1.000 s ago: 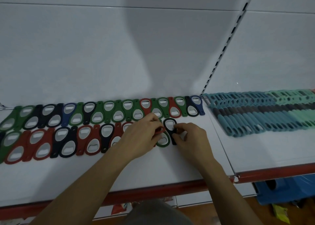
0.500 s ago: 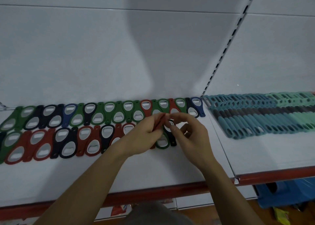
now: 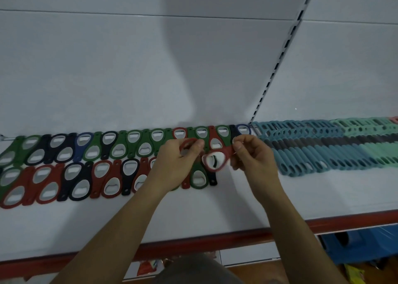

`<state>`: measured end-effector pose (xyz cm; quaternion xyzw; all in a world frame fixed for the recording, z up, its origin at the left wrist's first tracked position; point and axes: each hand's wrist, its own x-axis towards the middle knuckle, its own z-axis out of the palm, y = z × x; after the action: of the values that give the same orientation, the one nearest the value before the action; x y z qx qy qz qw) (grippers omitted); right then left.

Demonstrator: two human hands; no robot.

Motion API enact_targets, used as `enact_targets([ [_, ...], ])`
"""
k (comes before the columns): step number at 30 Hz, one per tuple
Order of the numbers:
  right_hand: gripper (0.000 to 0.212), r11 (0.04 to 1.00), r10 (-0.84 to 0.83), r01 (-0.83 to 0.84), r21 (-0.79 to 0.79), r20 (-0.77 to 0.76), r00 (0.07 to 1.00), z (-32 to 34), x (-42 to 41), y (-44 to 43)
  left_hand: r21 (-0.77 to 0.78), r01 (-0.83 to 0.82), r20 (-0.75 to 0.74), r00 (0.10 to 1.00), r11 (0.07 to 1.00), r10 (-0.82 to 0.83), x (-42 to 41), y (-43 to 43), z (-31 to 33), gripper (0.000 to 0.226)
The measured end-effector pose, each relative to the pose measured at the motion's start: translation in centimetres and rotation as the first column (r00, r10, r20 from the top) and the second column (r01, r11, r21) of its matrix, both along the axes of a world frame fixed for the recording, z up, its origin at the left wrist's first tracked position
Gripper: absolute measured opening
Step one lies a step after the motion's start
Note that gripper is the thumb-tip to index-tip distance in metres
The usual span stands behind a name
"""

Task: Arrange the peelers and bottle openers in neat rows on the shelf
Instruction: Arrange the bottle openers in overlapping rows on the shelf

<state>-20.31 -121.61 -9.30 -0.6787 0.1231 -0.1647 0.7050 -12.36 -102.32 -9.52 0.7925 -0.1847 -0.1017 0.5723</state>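
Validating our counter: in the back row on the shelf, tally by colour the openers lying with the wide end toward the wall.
green openers: 5
black openers: 2
blue openers: 2
red opener: 1
total: 10

Left hand [image 3: 176, 162] and right hand [image 3: 255, 157] have lifted, separating two red openers [image 3: 227, 153].

Your red oval bottle opener [image 3: 216, 160], matt rubbery-looking plastic round a dull pale metal insert, your rows of green, black, red and blue bottle openers [image 3: 116, 148] the same, teal and mint peelers [image 3: 323, 152] in matt plastic, smooth white shelf [image 3: 215, 214] faintly sheened, its red edge strip [image 3: 193, 244] glossier.
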Motion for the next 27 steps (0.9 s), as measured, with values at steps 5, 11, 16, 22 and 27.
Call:
enact_targets([
  [5, 0.012, 0.860, -0.036, -0.055, -0.508, -0.167, 0.985, -0.6, 0.8, -2.6, 0.375, 0.027, 0.357, 0.918, 0.927, -0.172, -0.2, 0.1, -0.1, 0.011],
  [11, 0.022, 0.664, -0.069, -0.047, -0.746, -0.124, 0.990, -2.0, 0.7, -1.5, 0.526, 0.021, 0.399, 0.877, 0.850, -0.269, -1.1, -1.0, -0.9, 0.025],
  [16, 0.024, 0.633, 0.002, -0.150, -0.759, -0.193, 0.981, -2.8, -1.1, -1.8, 0.579, 0.028, 0.387, 0.870, 0.815, -0.305, -1.1, -1.3, -1.1, 0.036],
  [22, 0.024, 0.526, 0.077, -0.214, -0.823, -0.204, 0.976, -3.4, -1.7, -1.5, 0.584, 0.034, 0.380, 0.871, 0.811, -0.310, -1.5, -2.1, -1.3, 0.035],
  [27, 0.023, 0.518, 0.062, -0.176, -0.837, -0.169, 0.984, -4.0, -1.5, -1.6, 0.608, 0.043, 0.356, 0.877, 0.793, -0.321, -1.7, -2.2, -1.5, 0.034],
])
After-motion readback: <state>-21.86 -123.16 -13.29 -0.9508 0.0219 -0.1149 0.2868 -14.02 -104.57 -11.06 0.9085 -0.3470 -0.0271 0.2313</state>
